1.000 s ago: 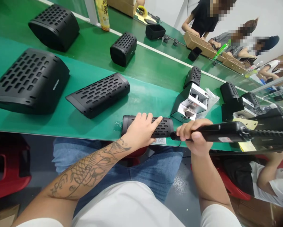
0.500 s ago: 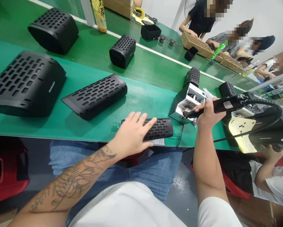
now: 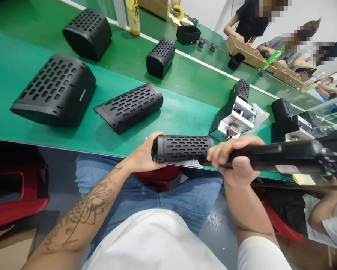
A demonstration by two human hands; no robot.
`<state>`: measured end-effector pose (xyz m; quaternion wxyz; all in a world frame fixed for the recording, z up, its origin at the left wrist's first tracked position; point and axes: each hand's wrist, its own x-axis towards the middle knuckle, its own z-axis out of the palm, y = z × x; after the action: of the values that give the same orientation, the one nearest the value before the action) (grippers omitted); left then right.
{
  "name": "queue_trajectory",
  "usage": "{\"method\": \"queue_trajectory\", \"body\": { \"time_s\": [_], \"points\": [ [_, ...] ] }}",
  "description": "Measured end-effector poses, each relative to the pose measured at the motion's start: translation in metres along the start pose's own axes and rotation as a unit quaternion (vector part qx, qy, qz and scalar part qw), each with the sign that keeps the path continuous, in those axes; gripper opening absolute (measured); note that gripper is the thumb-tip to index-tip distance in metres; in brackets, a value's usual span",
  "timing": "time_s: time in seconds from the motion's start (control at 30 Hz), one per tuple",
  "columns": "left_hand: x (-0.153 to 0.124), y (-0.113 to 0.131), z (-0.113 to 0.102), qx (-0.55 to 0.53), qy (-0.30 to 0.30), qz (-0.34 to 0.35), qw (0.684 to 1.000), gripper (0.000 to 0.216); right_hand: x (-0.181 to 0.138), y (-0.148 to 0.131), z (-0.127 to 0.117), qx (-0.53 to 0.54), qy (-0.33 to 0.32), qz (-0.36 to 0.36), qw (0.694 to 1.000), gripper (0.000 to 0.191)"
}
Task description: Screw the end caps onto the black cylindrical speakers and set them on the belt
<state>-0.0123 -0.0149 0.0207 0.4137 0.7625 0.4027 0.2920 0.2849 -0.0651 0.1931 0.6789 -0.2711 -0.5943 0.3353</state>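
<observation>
My left hand (image 3: pixel 143 153) grips the left end of a black slotted casing (image 3: pixel 185 147), thumb on the near side and fingers on the far side. That casing lies at the table's front edge, slots facing up. In my right hand (image 3: pixel 236 157) is a black electric screwdriver (image 3: pixel 278 159), held almost level. Its tip is over the casing's right end; whether it touches cannot be made out. Just beyond my right hand stands a silver-and-black screw feeder (image 3: pixel 233 120).
To the left lie a slotted half casing (image 3: pixel 131 107) and a larger slotted casing (image 3: pixel 56 92). More casings (image 3: pixel 160 58) stand farther back on the green table (image 3: pixel 185 108). A yellow can (image 3: pixel 133 18) stands by a post. Several people work across the table and at right.
My right hand has brought the screwdriver from the screw feeder down and left to the casing. My left hand has gone from lying spread on the casing to gripping its left end.
</observation>
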Motion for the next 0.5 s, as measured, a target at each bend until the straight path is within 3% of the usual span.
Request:
{"method": "queue_trajectory", "body": {
  "time_s": [0.27,0.5],
  "points": [
    [0.005,0.015,-0.003,0.011,-0.010,-0.019,1.000,0.129,0.000,0.023,0.008,-0.034,0.003,0.036,0.999,0.046],
    [0.007,0.017,-0.001,0.031,-0.019,-0.027,0.999,0.132,-0.002,0.023,0.012,-0.023,-0.064,0.054,0.996,0.048]
  ]
}}
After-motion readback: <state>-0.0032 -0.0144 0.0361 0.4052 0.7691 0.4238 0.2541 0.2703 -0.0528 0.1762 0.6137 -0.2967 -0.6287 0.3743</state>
